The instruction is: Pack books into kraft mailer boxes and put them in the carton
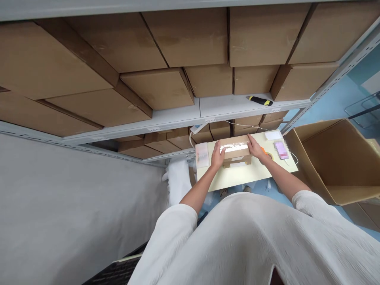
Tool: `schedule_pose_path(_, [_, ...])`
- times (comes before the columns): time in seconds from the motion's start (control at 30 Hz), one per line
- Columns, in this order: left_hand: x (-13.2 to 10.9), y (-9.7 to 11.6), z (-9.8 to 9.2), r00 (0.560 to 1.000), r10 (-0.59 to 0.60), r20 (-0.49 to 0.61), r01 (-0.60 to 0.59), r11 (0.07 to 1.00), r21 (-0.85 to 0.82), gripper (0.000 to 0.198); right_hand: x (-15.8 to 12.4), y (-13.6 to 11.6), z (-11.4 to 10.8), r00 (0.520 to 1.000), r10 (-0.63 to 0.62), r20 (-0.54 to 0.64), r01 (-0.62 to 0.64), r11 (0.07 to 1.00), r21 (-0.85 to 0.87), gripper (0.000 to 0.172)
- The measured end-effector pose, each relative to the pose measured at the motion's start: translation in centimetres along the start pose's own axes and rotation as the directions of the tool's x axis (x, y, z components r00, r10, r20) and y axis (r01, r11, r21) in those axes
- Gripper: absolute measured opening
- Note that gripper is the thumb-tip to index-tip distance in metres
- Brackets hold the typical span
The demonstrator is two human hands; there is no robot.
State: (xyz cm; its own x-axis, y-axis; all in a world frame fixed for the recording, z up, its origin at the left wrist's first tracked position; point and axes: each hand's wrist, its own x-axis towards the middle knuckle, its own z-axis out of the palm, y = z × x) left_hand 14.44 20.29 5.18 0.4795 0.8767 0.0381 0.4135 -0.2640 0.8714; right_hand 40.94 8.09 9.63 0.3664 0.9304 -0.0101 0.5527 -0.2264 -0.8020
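A small brown cardboard box (236, 152) with shiny clear tape along its top rests on a pale yellow table (237, 180). My left hand (217, 157) is pressed against the box's left end, fingers closed around the edge. My right hand (255, 147) lies on the box's right end, fingers wrapped over the top. Both hands grip the box between them. An orange tape roll (268, 155) lies just behind my right wrist, partly hidden.
A clear packet (202, 154) lies at the table's left end, with a white card (273, 135) and a blurred pink item (280, 150) at the right. A large open carton (332, 162) stands to the right. Metal shelving (178, 118) holds several brown boxes and a yellow-black cutter (260, 101).
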Motion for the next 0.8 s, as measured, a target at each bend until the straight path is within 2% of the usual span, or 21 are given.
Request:
schedule_pose_path(0.27, [-0.9, -0.5, 0.8, 1.0, 0.003, 0.029, -0.004, 1.0, 0.028, 0.078, -0.7, 0.5, -0.4, 1.0, 0.004, 0.008, -0.004, 1.0, -0.005, 0.077])
schedule_pose_path(0.37, [-1.8, -0.8, 0.7, 0.999, 0.008, 0.04, -0.01, 0.998, 0.06, 0.077, -1.5, 1.0, -0.2, 0.999, 0.037, 0.012, -0.036, 0.998, -0.045, 0.076])
schedule_pose_path(0.57, [-3.5, -1.6, 1.3, 0.992, -0.053, 0.112, 0.042, 0.994, 0.099, 0.074, -3.4, 2.9, 1.0, 0.986, 0.133, 0.102, -0.122, 0.986, -0.115, 0.074])
schedule_pose_path(0.73, [-4.1, -1.3, 1.9, 0.986, -0.107, 0.13, 0.078, 0.975, 0.207, 0.069, -4.3, 4.6, 2.1, 0.984, 0.111, 0.142, -0.093, 0.987, -0.127, 0.085])
schedule_pose_path(0.8, [-4.3, -0.6, 2.2, 0.991, -0.063, 0.118, 0.029, 0.962, 0.271, 0.063, -4.3, 5.0, 2.4, 0.985, 0.103, 0.136, -0.086, 0.988, -0.127, 0.088])
